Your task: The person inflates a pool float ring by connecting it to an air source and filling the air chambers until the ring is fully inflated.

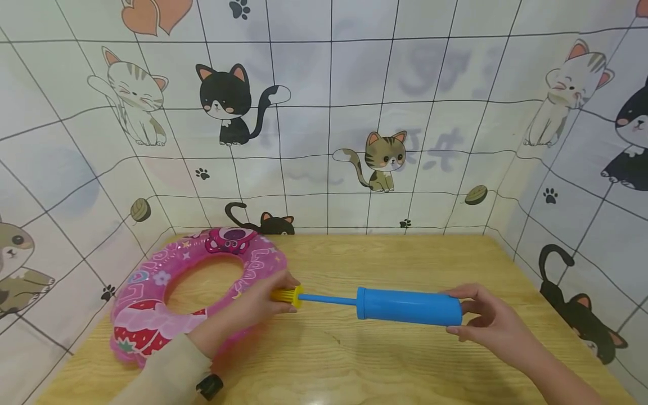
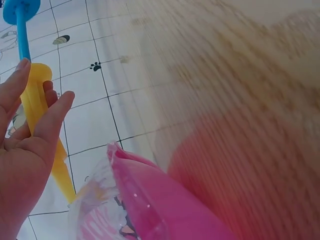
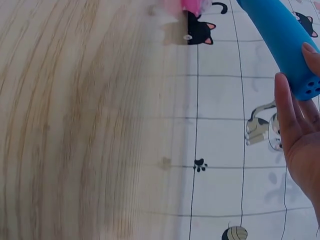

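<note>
A blue hand pump (image 1: 410, 306) is held level above the table, its thin blue rod drawn out toward the left. My left hand (image 1: 258, 304) grips the yellow handle (image 2: 35, 97) at the rod's end, thumb and fingers around it. With thumb and fingertips, my right hand (image 1: 488, 323) holds the far end of the blue barrel (image 3: 282, 42); small holes show in that end face. A pink inflated swim ring (image 1: 147, 275) with strawberry and bear prints lies at the left, partly behind my left forearm.
The wooden table (image 1: 385, 365) meets a wall sheet (image 1: 314, 124) printed with cats and grid lines at the back and both sides. A small dark object (image 1: 210, 386) shows beside the left sleeve (image 1: 172, 371).
</note>
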A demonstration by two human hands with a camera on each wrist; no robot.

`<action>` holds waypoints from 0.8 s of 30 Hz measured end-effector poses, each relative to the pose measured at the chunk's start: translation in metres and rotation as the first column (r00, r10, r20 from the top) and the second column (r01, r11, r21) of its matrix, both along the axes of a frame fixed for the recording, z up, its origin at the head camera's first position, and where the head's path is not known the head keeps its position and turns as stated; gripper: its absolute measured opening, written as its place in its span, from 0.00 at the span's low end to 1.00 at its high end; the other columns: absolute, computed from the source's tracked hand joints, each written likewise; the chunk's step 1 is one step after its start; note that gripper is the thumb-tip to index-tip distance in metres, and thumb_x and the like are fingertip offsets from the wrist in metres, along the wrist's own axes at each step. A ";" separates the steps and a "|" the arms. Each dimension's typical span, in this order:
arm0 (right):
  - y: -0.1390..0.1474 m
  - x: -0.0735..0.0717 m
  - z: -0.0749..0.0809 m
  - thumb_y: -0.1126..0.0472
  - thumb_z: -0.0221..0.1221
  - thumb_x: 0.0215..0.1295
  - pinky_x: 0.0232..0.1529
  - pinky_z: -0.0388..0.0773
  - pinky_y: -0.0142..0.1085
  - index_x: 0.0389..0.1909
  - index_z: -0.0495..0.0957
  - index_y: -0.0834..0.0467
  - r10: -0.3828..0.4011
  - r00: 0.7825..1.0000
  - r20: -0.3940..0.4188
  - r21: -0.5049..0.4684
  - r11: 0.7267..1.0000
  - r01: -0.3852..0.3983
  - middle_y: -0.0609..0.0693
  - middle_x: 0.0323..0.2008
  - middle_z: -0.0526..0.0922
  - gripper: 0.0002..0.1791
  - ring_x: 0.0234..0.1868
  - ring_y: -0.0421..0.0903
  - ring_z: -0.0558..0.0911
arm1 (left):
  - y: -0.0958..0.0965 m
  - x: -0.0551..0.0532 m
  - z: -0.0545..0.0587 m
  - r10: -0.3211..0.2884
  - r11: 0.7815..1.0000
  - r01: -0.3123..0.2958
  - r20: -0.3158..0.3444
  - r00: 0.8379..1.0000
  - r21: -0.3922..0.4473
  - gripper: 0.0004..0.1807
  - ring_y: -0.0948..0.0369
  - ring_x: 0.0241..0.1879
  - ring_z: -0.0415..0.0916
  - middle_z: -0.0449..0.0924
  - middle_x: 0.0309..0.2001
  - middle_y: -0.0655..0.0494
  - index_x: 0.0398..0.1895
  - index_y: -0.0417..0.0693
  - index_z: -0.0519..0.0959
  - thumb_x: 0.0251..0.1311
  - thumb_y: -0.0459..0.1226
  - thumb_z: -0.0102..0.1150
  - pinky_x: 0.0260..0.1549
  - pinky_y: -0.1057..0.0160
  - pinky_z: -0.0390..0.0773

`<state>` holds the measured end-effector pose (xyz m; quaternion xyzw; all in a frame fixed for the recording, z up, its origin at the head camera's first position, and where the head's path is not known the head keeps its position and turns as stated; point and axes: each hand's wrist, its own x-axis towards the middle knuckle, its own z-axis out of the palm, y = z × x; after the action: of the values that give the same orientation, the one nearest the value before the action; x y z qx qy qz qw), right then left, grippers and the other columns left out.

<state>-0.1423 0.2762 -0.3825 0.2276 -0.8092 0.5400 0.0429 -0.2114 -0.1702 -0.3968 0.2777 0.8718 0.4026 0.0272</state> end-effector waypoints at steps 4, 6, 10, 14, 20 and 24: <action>0.012 0.003 0.000 0.78 0.64 0.55 0.28 0.82 0.40 0.60 0.68 0.64 0.000 0.999 -0.036 0.008 1.000 0.001 0.36 0.55 0.75 0.30 0.40 0.43 0.83 | -0.005 0.000 -0.001 0.007 1.000 -0.007 0.027 1.000 0.011 0.20 0.56 0.52 0.77 0.81 0.50 0.59 0.51 0.54 0.75 0.56 0.36 0.69 0.53 0.55 0.77; 0.018 0.005 -0.001 0.80 0.63 0.55 0.28 0.83 0.40 0.60 0.69 0.64 -0.004 0.999 -0.048 0.014 1.000 0.005 0.36 0.55 0.75 0.31 0.40 0.43 0.83 | -0.006 0.000 -0.002 0.005 1.000 -0.006 0.046 0.999 0.024 0.20 0.56 0.54 0.77 0.81 0.51 0.58 0.51 0.54 0.76 0.56 0.36 0.69 0.53 0.54 0.76; 0.023 0.006 -0.003 0.80 0.64 0.53 0.30 0.83 0.38 0.59 0.71 0.63 -0.039 0.998 -0.050 0.039 0.998 0.041 0.35 0.55 0.75 0.31 0.40 0.43 0.83 | -0.006 0.001 -0.002 0.008 0.999 -0.011 0.067 0.998 0.040 0.19 0.57 0.54 0.77 0.81 0.51 0.59 0.52 0.54 0.77 0.58 0.37 0.68 0.55 0.54 0.75; 0.018 0.008 -0.004 0.77 0.66 0.53 0.30 0.83 0.38 0.57 0.72 0.63 -0.080 0.997 -0.019 0.055 0.995 0.081 0.34 0.52 0.75 0.29 0.39 0.43 0.83 | -0.001 0.004 -0.002 0.010 0.999 -0.012 0.038 0.999 0.052 0.19 0.58 0.52 0.77 0.81 0.49 0.61 0.52 0.51 0.77 0.58 0.36 0.68 0.55 0.55 0.75; -0.006 0.003 -0.007 0.73 0.69 0.52 0.31 0.84 0.40 0.56 0.72 0.63 -0.106 0.994 0.014 0.031 0.994 0.106 0.35 0.49 0.75 0.29 0.39 0.43 0.83 | 0.015 0.003 -0.003 -0.011 0.997 0.012 -0.012 1.000 0.072 0.19 0.58 0.50 0.76 0.79 0.47 0.60 0.52 0.47 0.78 0.57 0.34 0.68 0.54 0.58 0.76; -0.020 -0.002 -0.011 0.72 0.70 0.51 0.29 0.83 0.41 0.55 0.73 0.63 -0.108 0.994 0.034 -0.003 0.994 0.109 0.38 0.46 0.77 0.28 0.37 0.44 0.83 | 0.027 0.005 -0.001 0.012 0.999 -0.012 0.021 1.000 0.032 0.23 0.56 0.54 0.75 0.79 0.51 0.57 0.54 0.47 0.76 0.54 0.34 0.72 0.56 0.56 0.75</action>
<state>-0.1446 0.2560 -0.3938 0.1740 -0.8198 0.5424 0.0590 -0.2062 -0.1435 -0.3978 0.2685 0.8666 0.4195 0.0296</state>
